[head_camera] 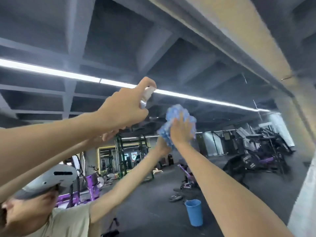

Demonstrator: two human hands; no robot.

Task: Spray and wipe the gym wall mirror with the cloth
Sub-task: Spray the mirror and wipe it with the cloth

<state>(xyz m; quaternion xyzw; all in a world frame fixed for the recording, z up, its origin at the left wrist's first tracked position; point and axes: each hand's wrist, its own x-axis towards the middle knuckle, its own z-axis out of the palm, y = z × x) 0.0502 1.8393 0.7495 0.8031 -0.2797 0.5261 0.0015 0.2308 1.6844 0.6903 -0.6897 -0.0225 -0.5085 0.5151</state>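
Head view: left grip clenched round spray bottle; right of it, right grip, blurred, apparently flat-fingered, presses blue cloth against mirror.

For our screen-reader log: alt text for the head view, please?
A left hand holds a spray bottle up to a gym mirror while the right hand presses a blue cloth against it. A blue bucket shows in the reflection.

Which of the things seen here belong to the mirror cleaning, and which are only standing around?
In use: spray bottle in the left hand; blue cloth pressed on the mirror by the right hand.
Standing around, seen reflected: blue bucket, weight plates, gym machines.
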